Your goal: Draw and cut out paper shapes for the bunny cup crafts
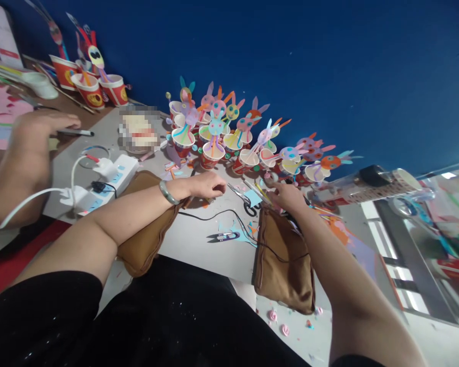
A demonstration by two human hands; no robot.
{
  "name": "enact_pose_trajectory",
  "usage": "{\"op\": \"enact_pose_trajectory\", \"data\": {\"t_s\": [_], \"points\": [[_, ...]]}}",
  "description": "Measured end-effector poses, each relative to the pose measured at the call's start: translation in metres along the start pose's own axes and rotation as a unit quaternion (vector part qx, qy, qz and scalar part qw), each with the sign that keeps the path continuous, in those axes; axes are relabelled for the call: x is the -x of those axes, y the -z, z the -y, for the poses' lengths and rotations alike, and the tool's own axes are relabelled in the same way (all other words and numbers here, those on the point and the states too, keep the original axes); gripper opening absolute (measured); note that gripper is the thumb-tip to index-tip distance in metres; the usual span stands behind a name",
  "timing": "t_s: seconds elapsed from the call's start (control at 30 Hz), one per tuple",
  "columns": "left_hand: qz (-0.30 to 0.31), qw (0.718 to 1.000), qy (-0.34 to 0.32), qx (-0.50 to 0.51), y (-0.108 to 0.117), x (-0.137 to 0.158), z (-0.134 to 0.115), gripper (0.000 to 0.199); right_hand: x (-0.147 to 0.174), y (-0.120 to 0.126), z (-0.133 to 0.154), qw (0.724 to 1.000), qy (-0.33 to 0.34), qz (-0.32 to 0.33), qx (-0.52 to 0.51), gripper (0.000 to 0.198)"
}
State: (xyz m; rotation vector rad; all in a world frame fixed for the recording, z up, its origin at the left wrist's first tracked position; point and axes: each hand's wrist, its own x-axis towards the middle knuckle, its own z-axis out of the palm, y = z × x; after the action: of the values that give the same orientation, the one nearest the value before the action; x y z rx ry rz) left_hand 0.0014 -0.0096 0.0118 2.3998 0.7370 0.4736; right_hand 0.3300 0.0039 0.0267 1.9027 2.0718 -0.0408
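Observation:
My left hand point(208, 184), below a bangle, hovers over the grey table point(199, 255) with its fingers curled; what lies in them, if anything, is hidden. My right hand point(286, 197) is bent down among pens and a small pale roll point(271, 178), fingers drawn together, and what they grip cannot be made out. Between the hands lie black-handled scissors point(248, 204) beside a light blue paper piece point(254, 198). Thread snips point(224, 236) rest nearer to me on blue paper scraps. Paper cups with colourful paper rabbits point(213, 153) stand just beyond both hands.
Brown cushioned pads point(285, 260) lie near my forearms, with a black cable across one. A power strip point(107, 186) with plugs is at left. Another person's hand point(46, 122) is beside a pen there. A clear plastic cylinder point(371, 188) lies at right, before the blue wall.

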Motion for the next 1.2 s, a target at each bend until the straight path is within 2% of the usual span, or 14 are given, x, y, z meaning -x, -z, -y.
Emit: {"op": "enact_pose_trajectory", "data": {"t_s": [0.23,0.43,0.63,0.73,0.87,1.03,1.2], "points": [[0.004,1.0,0.01,-0.006,0.001,0.0,-0.002,0.015,-0.011,-0.005,0.017,0.999,0.02,0.046,0.02,0.055],[0.015,0.999,0.027,0.007,0.004,0.0,-0.005,0.014,0.005,0.008,0.005,0.996,0.057,0.074,0.009,0.037],[0.005,1.0,0.008,-0.001,0.001,0.0,-0.001,0.014,0.013,0.014,-0.007,0.998,-0.044,0.045,0.028,0.043],[0.006,1.0,0.007,-0.001,0.001,0.0,-0.001,0.015,0.008,0.01,-0.005,0.996,-0.063,0.056,0.029,0.045],[0.007,1.0,0.009,0.0,0.002,0.001,-0.003,0.015,0.007,0.009,0.004,0.997,-0.038,0.068,0.019,0.042],[0.016,1.0,0.015,0.005,0.004,0.002,-0.005,0.015,0.012,0.009,0.019,0.999,-0.008,0.043,0.006,0.043],[0.01,1.0,0.017,-0.002,0.003,0.001,-0.003,0.015,0.008,0.005,0.025,0.999,-0.004,0.043,0.003,0.027]]}}
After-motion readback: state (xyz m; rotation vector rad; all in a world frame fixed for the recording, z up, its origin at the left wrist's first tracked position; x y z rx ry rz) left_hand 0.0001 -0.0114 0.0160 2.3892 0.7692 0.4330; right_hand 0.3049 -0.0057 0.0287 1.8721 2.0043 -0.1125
